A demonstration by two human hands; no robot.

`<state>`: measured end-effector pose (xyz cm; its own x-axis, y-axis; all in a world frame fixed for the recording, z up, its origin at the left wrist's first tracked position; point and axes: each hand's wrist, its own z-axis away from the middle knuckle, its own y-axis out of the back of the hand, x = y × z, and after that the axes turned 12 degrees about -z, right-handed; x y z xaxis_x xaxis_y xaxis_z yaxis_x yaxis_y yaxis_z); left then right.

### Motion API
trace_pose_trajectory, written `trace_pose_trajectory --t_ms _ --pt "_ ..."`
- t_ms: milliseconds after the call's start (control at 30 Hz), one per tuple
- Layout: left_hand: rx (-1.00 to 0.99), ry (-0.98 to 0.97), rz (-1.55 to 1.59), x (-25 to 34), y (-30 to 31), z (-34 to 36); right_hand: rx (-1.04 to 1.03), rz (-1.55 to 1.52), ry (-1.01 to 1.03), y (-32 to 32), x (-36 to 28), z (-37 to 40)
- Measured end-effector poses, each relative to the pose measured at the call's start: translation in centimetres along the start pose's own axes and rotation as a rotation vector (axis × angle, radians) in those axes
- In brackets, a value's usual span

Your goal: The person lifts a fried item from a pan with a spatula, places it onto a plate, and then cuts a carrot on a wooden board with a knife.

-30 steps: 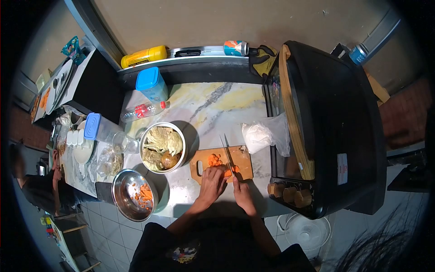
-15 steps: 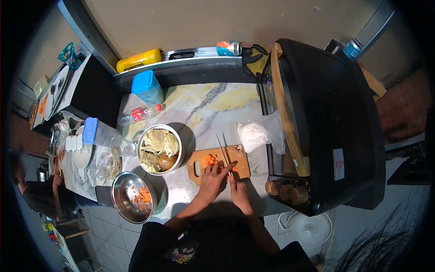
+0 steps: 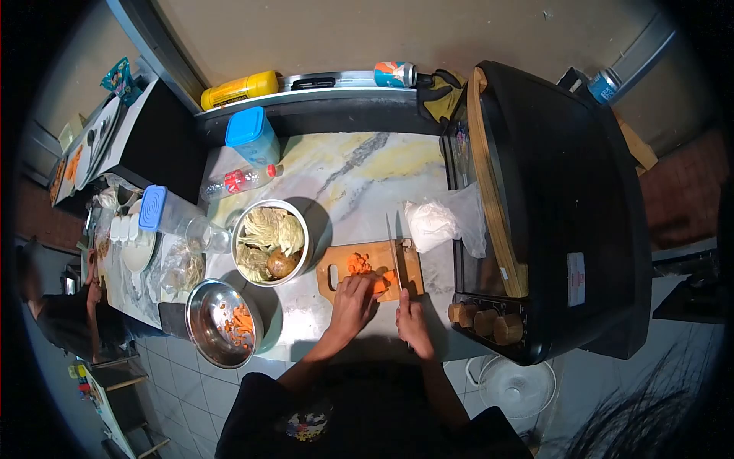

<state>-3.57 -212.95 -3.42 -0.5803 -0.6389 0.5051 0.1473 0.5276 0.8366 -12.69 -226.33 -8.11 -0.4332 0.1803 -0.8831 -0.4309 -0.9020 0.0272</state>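
A wooden cutting board lies on the counter in front of me. My left hand rests on its near side, fingers curled and closed on a piece of carrot. In my right hand is the handle of a knife, its long blade pointing away from me over the board, just right of the carrot. Small diced carrot sits in a heap beyond my left fingers. To the left stands a steel bowl with cut carrot pieces inside.
A white pot holds cabbage and a round brown vegetable. Behind the board is a plastic bag of white powder. A black oven borders the right side. A bottle and lidded containers stand left; another person is farther left.
The knife has shifted right, off the carrot, and its blade has turned. My left hand has moved slightly left, and more of the carrot shows. The whole view has shifted a little.
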Motion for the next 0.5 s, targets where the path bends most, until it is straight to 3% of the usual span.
trace_pose_trajectory --t_ms 333,500 --pt "0.028 -0.031 -0.002 -0.3 -0.6 -0.2 -0.134 -0.147 -0.225 -0.1 -1.9 2.0" --pt "0.059 -0.022 -0.02 -0.4 -0.9 0.1 -0.217 -0.165 -0.218 -0.3 -1.4 1.9"
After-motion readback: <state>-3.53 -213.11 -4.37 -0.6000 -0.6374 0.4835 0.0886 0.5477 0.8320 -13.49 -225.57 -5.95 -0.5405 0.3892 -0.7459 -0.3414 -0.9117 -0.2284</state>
